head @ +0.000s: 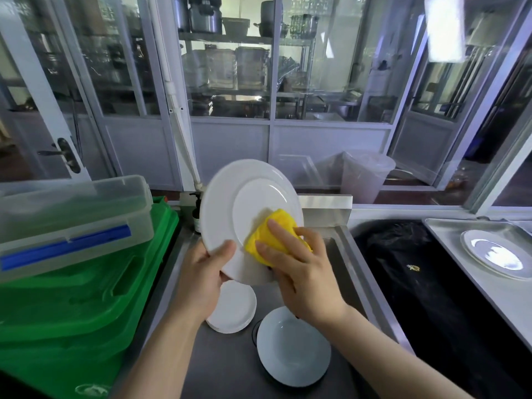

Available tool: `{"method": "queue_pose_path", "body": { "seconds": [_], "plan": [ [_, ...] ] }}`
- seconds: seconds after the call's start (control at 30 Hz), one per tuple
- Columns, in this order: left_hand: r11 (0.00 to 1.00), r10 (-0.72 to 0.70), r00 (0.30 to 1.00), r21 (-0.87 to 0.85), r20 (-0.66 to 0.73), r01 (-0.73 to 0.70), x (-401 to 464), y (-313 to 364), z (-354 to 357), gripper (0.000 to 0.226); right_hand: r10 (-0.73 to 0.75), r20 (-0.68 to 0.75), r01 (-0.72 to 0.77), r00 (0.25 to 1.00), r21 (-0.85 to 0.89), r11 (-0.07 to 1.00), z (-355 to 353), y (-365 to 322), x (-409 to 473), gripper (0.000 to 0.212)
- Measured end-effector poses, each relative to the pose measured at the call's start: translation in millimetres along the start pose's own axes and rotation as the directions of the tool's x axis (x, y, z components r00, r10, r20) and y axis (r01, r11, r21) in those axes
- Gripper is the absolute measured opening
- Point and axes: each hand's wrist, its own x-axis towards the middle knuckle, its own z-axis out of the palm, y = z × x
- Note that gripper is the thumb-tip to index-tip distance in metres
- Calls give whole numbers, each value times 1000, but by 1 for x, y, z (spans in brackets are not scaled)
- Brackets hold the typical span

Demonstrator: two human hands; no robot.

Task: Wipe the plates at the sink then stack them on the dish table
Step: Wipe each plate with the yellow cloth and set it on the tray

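Wiping underway: my left grip (205,276) pinches the big plate (250,217) tilted over the sink (349,283), my right grip (296,272) presses the yellow cloth (277,230) on it. One plate on the counter (495,253) looks done; small plates (234,309) and a bowl (293,345) wait below.

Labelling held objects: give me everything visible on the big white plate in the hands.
The big white plate is round, glossy, ceramic-looking, with a broad flat rim around a shallow centre well. It is held tilted up, its face toward the camera, above the sink. The left hand grips its lower left edge, thumb on the rim. The right hand presses a yellow cloth against its lower right part.
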Motion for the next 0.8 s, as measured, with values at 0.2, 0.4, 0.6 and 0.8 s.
{"method": "queue_pose_path", "body": {
  "seconds": [0.2, 0.4, 0.6, 0.8],
  "plan": [
    [995, -55, 997, 91, 63, 49, -5, -3, 4, 32, 61, -53, -64, 997, -40, 997, -17, 13, 40, 36],
    [1000, -11, 1000, -21, -13, 11, -12, -7, -4, 27, 199, -3, -198, 980, -100, 975, -18, 23, 27, 35],
    [999, -49, 998, 1, 47, 49, -11, -1, -2, 28, 15, 36, -15, 999, -24, 1000, -12, -14, 9, 36],
    [993, -112, 993, 45, 47, 110, -19, -8, -3, 29, 144, 17, -144, 989, -4, 990, -20, 3, 37, 36]
  ]
}}
